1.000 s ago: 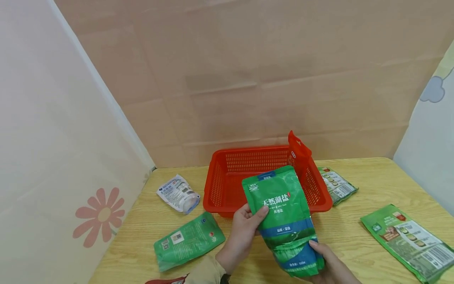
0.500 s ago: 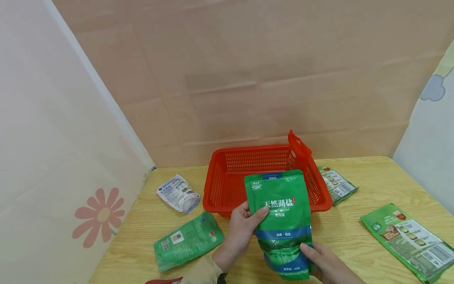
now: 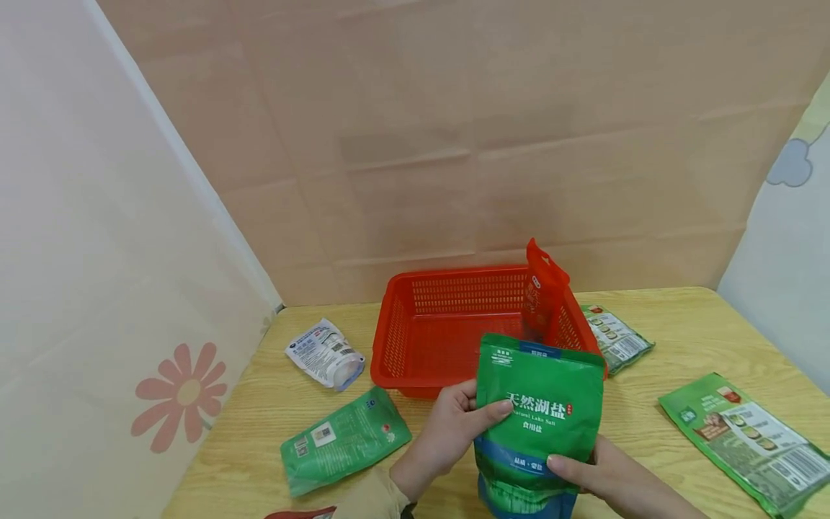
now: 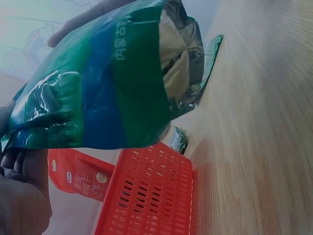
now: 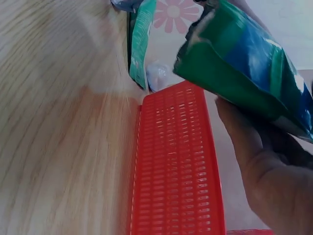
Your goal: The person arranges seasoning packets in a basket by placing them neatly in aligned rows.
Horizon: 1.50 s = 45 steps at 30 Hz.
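Observation:
A green and blue salt pouch [image 3: 541, 418], its printed front facing me, is held up in front of the basket by both hands. My left hand [image 3: 447, 432] grips its left edge, thumb across the front and the other fingers behind. Lower on the opposite edge, my right hand [image 3: 603, 472] pinches it with the thumb on the front. In the left wrist view the pouch [image 4: 102, 83] hangs above the table, showing its folded bottom. The right wrist view has the pouch [image 5: 249, 68] over the right hand [image 5: 274, 171].
Behind the pouch stands a red plastic basket [image 3: 415, 386] with a red packet [image 3: 545, 292] upright at its right end. Left on the table lie a white pouch [image 3: 327, 353] and a green pouch [image 3: 346, 441]. Green packets [image 3: 752, 440] lie to the right, one partly behind the basket.
The salt pouch has moved right and down, turned from tilted to nearly upright, and come closer to me. Both hands have moved with it, the right hand higher on its edge.

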### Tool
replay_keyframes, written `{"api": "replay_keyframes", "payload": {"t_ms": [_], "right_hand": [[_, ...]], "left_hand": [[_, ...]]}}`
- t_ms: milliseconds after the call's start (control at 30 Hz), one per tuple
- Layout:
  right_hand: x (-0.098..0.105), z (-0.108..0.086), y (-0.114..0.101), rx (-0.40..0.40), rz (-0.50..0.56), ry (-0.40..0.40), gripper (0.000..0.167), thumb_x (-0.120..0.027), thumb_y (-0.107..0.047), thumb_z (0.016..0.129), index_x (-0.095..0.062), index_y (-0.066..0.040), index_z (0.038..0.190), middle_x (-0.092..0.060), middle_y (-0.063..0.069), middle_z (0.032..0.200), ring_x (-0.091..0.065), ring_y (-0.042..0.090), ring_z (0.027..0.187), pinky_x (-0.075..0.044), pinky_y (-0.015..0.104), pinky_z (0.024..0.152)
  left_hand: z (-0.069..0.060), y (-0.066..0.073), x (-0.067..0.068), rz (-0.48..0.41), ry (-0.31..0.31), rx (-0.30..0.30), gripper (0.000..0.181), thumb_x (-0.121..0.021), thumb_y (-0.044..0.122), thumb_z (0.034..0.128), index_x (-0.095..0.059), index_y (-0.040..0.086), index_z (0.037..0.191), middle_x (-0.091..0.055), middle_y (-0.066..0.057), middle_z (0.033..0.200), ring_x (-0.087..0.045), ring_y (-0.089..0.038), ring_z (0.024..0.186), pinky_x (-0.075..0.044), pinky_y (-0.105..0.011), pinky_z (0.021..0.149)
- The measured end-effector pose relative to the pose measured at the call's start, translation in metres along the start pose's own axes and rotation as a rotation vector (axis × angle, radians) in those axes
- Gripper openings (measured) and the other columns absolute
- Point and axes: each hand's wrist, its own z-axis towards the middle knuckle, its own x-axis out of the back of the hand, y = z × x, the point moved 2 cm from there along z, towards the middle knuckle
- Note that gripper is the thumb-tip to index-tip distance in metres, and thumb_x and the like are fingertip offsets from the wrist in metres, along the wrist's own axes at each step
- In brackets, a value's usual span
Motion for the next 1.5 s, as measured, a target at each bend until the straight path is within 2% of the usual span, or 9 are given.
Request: {"api": "replay_keyframes", "payload": {"t_ms": [400, 600, 733, 833, 933, 1067, 1167, 1333, 1500], "right_hand": [[-0.010, 0.000, 0.001, -0.003, 0.016, 0.045, 0.064, -0.042, -0.025, 0.103, -0.006, 0.003, 0.148, -0.054, 0.003, 0.132, -0.055, 0.018, 0.113, -0.050, 0.045, 0.096], [-0.014, 0.002, 0.000, 0.015, -0.039, 0.100, 0.067, -0.042, -0.026, 0.103, 0.001, 0.001, 0.147, -0.051, 0.007, 0.134, -0.055, 0.019, 0.114, -0.051, 0.047, 0.095], [-0.013, -0.001, -0.003, -0.017, -0.056, 0.237, 0.069, -0.043, -0.030, 0.102, -0.001, -0.003, 0.149, -0.046, 0.015, 0.139, -0.055, 0.020, 0.115, -0.051, 0.049, 0.093], [-0.010, -0.003, -0.007, -0.018, -0.062, 0.383, 0.067, -0.044, -0.033, 0.101, -0.007, -0.005, 0.150, -0.045, 0.017, 0.140, -0.057, 0.021, 0.114, -0.052, 0.047, 0.090], [-0.008, -0.003, -0.010, 0.001, -0.050, 0.511, 0.062, -0.043, -0.034, 0.102, -0.011, -0.012, 0.149, -0.050, 0.007, 0.134, -0.059, 0.016, 0.110, -0.054, 0.041, 0.088], [-0.003, -0.002, -0.010, 0.029, 0.050, 0.603, 0.050, -0.044, -0.036, 0.101, -0.018, -0.033, 0.143, -0.051, -0.018, 0.119, -0.059, 0.004, 0.103, -0.054, 0.033, 0.086], [-0.002, -0.001, -0.009, 0.061, 0.120, 0.627, 0.044, -0.045, -0.036, 0.101, -0.020, -0.043, 0.137, -0.049, -0.025, 0.113, -0.057, 0.000, 0.101, -0.053, 0.030, 0.084], [-0.003, -0.001, -0.011, 0.091, 0.165, 0.661, 0.046, -0.046, -0.037, 0.100, -0.019, -0.047, 0.135, -0.047, -0.024, 0.113, -0.055, -0.001, 0.099, -0.052, 0.027, 0.082], [-0.007, 0.000, -0.013, 0.110, 0.205, 0.675, 0.038, -0.046, -0.035, 0.100, -0.024, -0.049, 0.127, -0.050, -0.027, 0.108, -0.056, -0.002, 0.096, -0.053, 0.026, 0.079]], "left_hand": [[0.000, 0.001, -0.003, 0.030, 0.049, -0.011, 0.037, -0.064, 0.022, 0.0920, -0.062, -0.001, 0.121, -0.067, -0.027, 0.112, -0.069, -0.034, 0.097, -0.058, -0.032, 0.078], [-0.001, 0.001, 0.000, 0.070, 0.058, 0.003, 0.040, -0.062, 0.028, 0.0928, -0.061, 0.001, 0.122, -0.068, -0.024, 0.113, -0.071, -0.023, 0.095, -0.057, -0.030, 0.080], [-0.001, 0.001, 0.007, 0.081, 0.127, -0.013, 0.042, -0.055, 0.033, 0.0965, -0.057, -0.002, 0.121, -0.066, -0.025, 0.115, -0.068, -0.010, 0.093, -0.055, -0.029, 0.086], [-0.002, -0.001, 0.012, 0.030, 0.211, -0.042, 0.042, -0.047, 0.034, 0.1001, -0.053, -0.003, 0.118, -0.065, -0.026, 0.117, -0.068, -0.013, 0.097, -0.054, -0.031, 0.090], [-0.003, -0.002, 0.013, -0.027, 0.243, -0.061, 0.042, -0.039, 0.037, 0.1024, -0.049, 0.000, 0.120, -0.061, -0.025, 0.123, -0.065, -0.021, 0.106, -0.053, -0.034, 0.092], [-0.005, -0.004, 0.006, -0.044, 0.215, -0.038, 0.047, -0.033, 0.041, 0.1031, -0.044, 0.003, 0.127, -0.055, -0.022, 0.131, -0.058, -0.025, 0.116, -0.053, -0.035, 0.092], [-0.005, -0.007, -0.001, -0.052, 0.167, 0.009, 0.051, -0.033, 0.044, 0.1024, -0.040, 0.003, 0.133, -0.053, -0.019, 0.134, -0.057, -0.026, 0.119, -0.053, -0.037, 0.090], [-0.005, -0.010, -0.009, -0.142, 0.080, 0.075, 0.049, -0.043, 0.040, 0.1004, -0.039, 0.007, 0.137, -0.054, -0.012, 0.128, -0.061, -0.020, 0.109, -0.054, -0.041, 0.090], [-0.004, -0.014, -0.011, -0.198, 0.055, 0.125, 0.051, -0.061, 0.032, 0.0933, -0.042, 0.011, 0.136, -0.059, -0.009, 0.120, -0.063, -0.015, 0.100, -0.054, -0.043, 0.090]]}}
